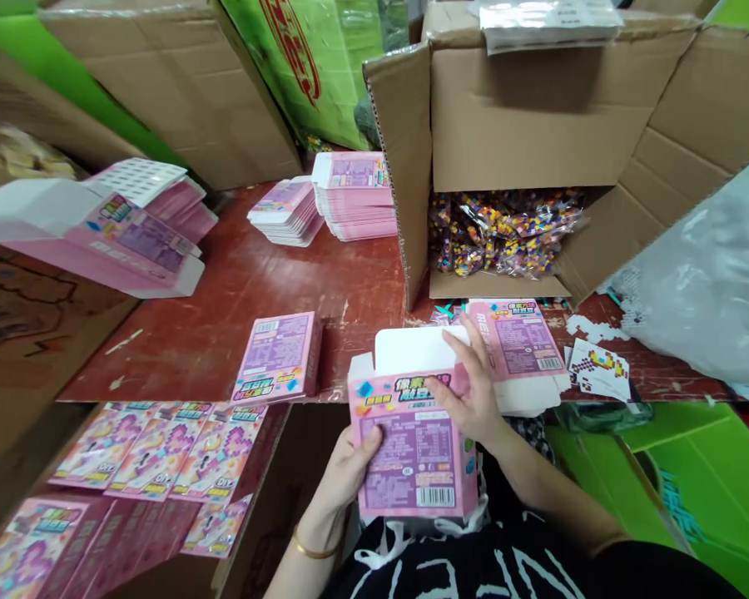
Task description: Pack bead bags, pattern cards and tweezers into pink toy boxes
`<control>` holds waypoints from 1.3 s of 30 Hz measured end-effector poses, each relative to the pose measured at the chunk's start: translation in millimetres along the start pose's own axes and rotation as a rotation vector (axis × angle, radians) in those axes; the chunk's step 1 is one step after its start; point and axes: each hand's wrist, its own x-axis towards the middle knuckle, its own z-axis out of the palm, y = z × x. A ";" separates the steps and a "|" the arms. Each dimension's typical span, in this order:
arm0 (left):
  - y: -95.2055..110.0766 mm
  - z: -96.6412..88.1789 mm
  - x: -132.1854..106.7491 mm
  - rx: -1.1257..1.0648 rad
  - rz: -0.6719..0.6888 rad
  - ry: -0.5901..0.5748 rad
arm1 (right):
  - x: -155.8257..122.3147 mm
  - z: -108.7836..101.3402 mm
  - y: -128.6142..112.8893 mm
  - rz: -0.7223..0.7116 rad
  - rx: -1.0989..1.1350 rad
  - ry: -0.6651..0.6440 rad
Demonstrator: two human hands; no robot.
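Observation:
A pink printed carton point(412, 441) with a barcode is held upright over my lap, its white top flap raised. My left hand point(346, 470) grips its lower left edge, thumb on the front face. My right hand point(471, 391) is closed on its upper right corner, fingers at the top opening. Just beyond lies another pink carton point(519, 337) flat on the red table point(237, 291) with an instruction leaflet point(599, 368) beside it. A closed pink carton point(280, 356) stands at the table's front edge.
An open cardboard box point(512, 125) on its side holds bags of coloured beads point(505, 229). Stacks of flat pink cartons point(355, 195) sit at the back. Finished cartons point(162, 445) fill a box at lower left. A plastic bag point(705, 274) and green cartons point(692, 482) are at right.

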 end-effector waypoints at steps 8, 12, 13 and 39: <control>-19.6 -8.2 50.8 0.228 0.243 0.292 | -39.3 53.3 69.3 0.346 0.375 -0.311; -35.2 -10.4 44.3 0.247 0.310 0.417 | -52.3 52.5 70.6 0.211 0.335 -0.222; -37.0 -8.7 41.0 0.194 0.352 0.457 | -53.2 50.5 67.5 0.224 0.363 -0.233; -21.1 2.0 28.2 0.107 0.293 0.382 | -10.9 22.8 53.5 0.697 0.658 -0.521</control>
